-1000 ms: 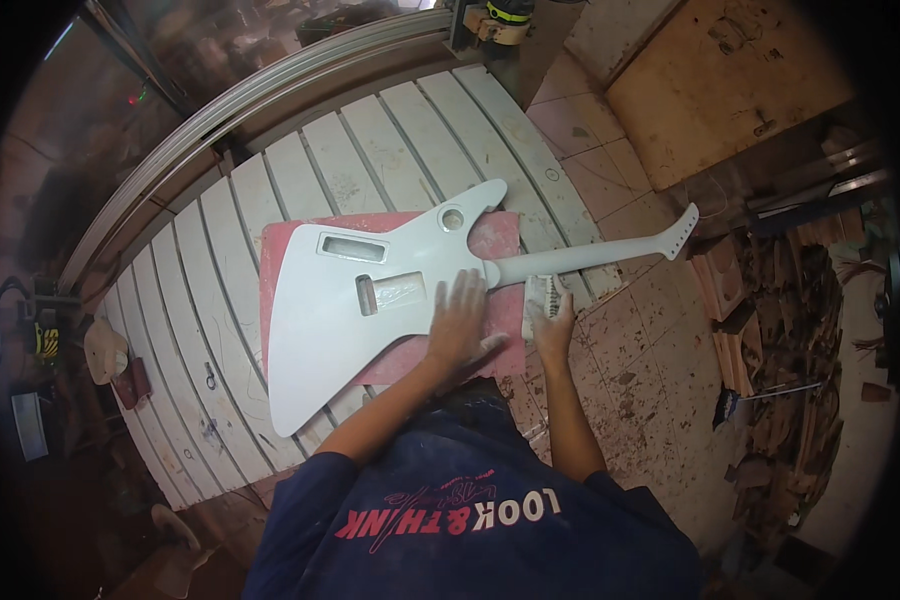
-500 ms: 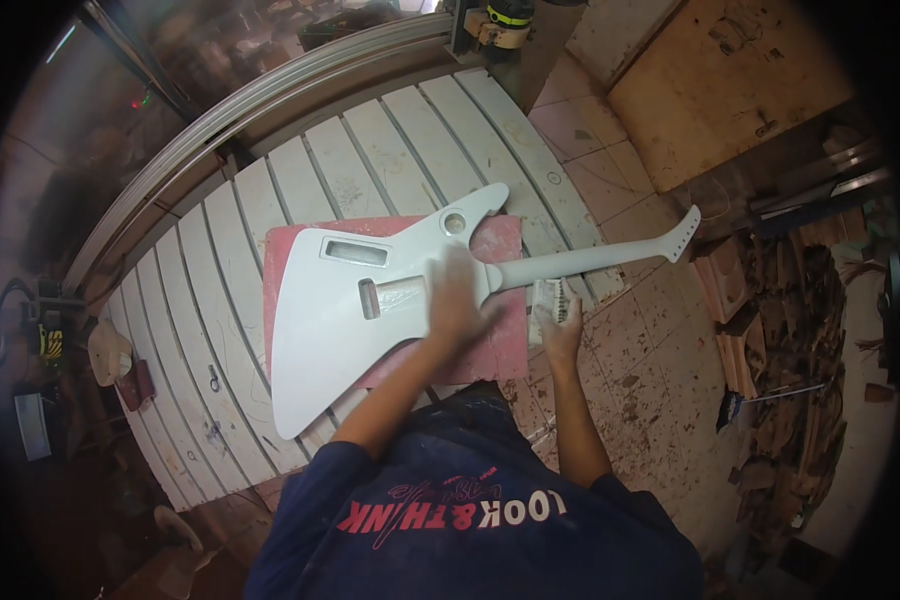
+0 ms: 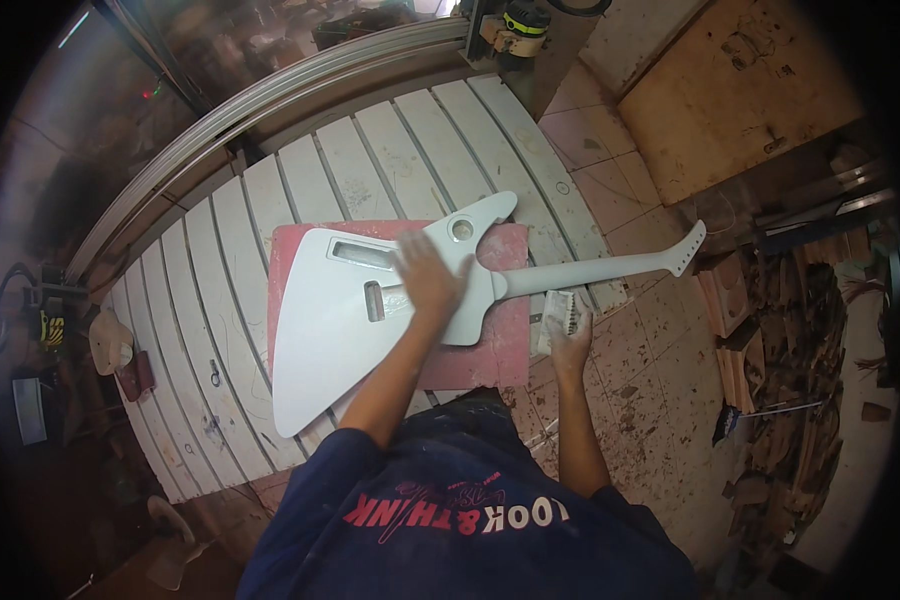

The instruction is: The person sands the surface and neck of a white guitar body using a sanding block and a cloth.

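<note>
A white electric guitar body with its neck (image 3: 335,330) lies back-up on a pink mat (image 3: 505,360), its headstock toward the right. Recessed cavities and a round hole are cut into the body. My left hand (image 3: 430,280) rests flat on the middle of the body, fingers stretched out and a little blurred, partly covering the cavities. Below the neck, off the body's right side, my right hand (image 3: 570,347) is closed around a white block-shaped brush (image 3: 558,312) with dark bristle-like rows along one side.
The mat lies on a white slatted table (image 3: 195,375). A metal rail (image 3: 260,95) runs along its far side, with a power tool (image 3: 520,25) mounted near the end. Wood pieces (image 3: 770,400) are stacked at the right, beside a dusty tiled floor (image 3: 630,390). A cap-like object (image 3: 110,340) lies at the left edge.
My left hand has slid leftward across the guitar body, toward the upper cavity. My right hand still holds the brush, slightly lower and farther right in the view.
</note>
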### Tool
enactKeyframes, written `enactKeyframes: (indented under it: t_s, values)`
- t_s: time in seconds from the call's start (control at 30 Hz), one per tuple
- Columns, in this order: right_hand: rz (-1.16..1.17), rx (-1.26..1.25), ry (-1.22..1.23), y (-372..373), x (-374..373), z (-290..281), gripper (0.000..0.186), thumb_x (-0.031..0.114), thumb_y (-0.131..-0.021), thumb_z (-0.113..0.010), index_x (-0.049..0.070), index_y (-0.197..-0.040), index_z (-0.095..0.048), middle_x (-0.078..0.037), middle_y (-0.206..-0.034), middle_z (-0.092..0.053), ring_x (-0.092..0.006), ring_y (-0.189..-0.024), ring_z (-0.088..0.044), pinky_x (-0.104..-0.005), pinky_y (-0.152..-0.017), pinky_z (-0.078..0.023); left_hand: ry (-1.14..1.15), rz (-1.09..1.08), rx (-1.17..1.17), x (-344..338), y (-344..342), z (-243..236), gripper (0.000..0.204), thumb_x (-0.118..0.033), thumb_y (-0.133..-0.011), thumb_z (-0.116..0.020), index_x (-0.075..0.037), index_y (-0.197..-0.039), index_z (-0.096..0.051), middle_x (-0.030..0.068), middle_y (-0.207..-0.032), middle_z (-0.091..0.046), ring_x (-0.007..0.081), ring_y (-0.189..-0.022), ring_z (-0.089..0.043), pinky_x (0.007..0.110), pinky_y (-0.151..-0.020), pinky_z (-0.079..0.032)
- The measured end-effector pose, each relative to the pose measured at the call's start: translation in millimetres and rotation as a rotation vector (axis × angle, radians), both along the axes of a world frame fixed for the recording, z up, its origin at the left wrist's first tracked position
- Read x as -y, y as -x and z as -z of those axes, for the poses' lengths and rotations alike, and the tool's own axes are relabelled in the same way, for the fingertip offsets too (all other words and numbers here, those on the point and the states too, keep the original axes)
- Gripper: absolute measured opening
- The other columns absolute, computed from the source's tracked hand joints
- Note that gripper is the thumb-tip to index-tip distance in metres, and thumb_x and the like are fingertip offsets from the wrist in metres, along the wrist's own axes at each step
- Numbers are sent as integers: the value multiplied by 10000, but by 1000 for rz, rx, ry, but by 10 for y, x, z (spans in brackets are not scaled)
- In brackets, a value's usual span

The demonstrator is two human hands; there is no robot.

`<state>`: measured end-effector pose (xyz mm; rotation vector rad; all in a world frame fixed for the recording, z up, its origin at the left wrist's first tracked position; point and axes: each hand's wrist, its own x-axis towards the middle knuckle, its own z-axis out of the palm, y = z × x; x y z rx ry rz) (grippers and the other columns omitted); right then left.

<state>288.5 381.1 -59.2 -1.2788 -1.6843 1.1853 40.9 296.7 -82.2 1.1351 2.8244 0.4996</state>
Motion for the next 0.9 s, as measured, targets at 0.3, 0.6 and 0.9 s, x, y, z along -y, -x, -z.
enactKeyframes:
  t_s: [0.3, 0.6, 0.9]
  values:
    - [24, -133, 78, 69, 16, -17, 622, -15, -837, -755, -19, -1415, -526, -150, -1271, -647, -223, -1153, -636, -359, -998, -510, -182, 609, 242, 39, -823, -72, 813, -478, -947, -648, -4, -1560, -399, 230, -1651, -356, 391, -1553, -298, 567, -1278, -182]
    - [-515, 312, -398, 858, 617, -215, 626, 8, -809, -751, 88, -1417, -623, -161, -1060, -633, -352, -953, -635, -439, -888, -538, 106, -282, -47, 1803, 684, -5, 897, -663, -975, -524, -99, -1644, -328, 206, -1731, -186, 401, -1608, -117, 613, -1274, -84]
    - [-531, 551, -758, 2165, 60, 7, 678, 119, -784, -800, 223, -1428, -618, -183, -1038, -578, -385, -950, -612, -502, -823, -519, 126, -444, 30, 2058, 660, -146, 938, -666, -915, -612, -152, -1649, -332, 194, -1695, -299, 416, -1574, -234, 630, -1257, -160]
